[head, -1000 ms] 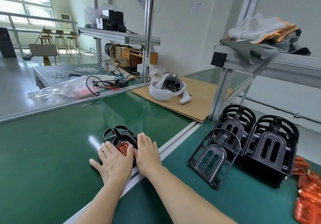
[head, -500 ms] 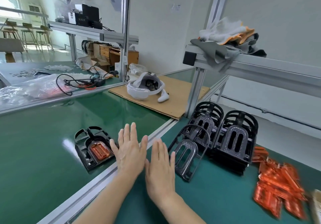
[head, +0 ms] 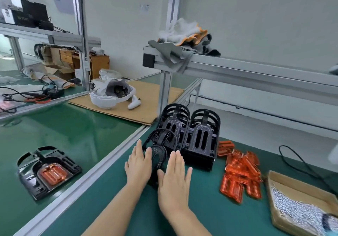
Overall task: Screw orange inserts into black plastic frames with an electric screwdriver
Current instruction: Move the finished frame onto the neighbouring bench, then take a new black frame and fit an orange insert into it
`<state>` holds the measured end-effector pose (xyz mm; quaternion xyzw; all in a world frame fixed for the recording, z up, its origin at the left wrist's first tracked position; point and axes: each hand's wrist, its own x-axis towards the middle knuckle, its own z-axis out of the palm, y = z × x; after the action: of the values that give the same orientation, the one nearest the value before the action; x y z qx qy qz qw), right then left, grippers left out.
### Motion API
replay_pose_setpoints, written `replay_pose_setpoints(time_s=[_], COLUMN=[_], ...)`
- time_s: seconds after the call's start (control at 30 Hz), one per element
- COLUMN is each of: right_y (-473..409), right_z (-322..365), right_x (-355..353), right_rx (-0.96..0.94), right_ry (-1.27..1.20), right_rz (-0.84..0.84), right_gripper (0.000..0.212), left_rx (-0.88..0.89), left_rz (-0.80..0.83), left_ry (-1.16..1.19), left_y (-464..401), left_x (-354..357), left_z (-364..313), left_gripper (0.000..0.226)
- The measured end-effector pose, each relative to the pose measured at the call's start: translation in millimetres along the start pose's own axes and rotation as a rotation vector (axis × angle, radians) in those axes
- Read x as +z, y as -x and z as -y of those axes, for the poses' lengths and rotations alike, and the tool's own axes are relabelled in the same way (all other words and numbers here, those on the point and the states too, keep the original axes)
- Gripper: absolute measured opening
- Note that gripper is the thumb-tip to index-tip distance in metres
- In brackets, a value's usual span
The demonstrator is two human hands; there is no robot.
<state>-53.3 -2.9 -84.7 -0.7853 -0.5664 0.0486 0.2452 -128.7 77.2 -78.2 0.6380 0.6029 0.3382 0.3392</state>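
A factory assembly bench: green mat (head: 210,217) under the hands, framed in aluminium rail (head: 247,71); stacked black frames (head: 199,140) just beyond the fingertips; orange inserts (head: 241,173) and a carton of screws (head: 300,208) to the right.

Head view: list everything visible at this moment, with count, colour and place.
assembled frame: one, black with orange insert, left green belt
loose frame: one, black, between the hands
frame stacks: two, black, behind the hands
orange inserts: a pile, right of the stacks
screw box: one, cardboard, silver screws, far right
headset: one, white, on cardboard sheet
cloths: a heap, grey and white, on upper rail
left hand: flat, fingers straight, beside loose frame
right hand: flat, fingers straight
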Motion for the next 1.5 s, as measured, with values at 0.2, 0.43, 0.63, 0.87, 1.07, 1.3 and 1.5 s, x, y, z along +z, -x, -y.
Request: replay_pose_setpoints(time_s=[0.2,0.43,0.63,0.87,1.07,1.3,1.5], right_y=[-6,7,38,74,103,124,124], right_z=[0,-7,-36,-83,-120,-152,-166], right_x=[0,-20,-47,-67,-83,-106,-138], right_rx=[0.057,-0.005,0.042,0.14,0.232,0.361,0.355], right_ry=[-0.082,-0.328,-0.51,-0.547,-0.55,-0.735,-0.878], right_rz=[0.091,0.037,0.009,-0.014,-0.061,-0.019,-0.158], right_gripper=[0.064,0.068,0.068,0.067,0.067,0.058,0.045], left_rx=[-0.056,0.016,0.066,0.068,0.057,0.018,0.07], left_rz=[0.025,-0.003,0.047,0.136,0.228,0.303,0.439], left_ry=[0.041,0.212,0.275,0.281,0.278,0.327,0.499], left_y=[3,26,65,107,139,171,181], left_x=[-3,1,25,64,94,110,123], left_z=[-7,-23,-37,-54,-62,-56,-67], left_gripper=[0.054,0.052,0.054,0.053,0.054,0.061,0.054])
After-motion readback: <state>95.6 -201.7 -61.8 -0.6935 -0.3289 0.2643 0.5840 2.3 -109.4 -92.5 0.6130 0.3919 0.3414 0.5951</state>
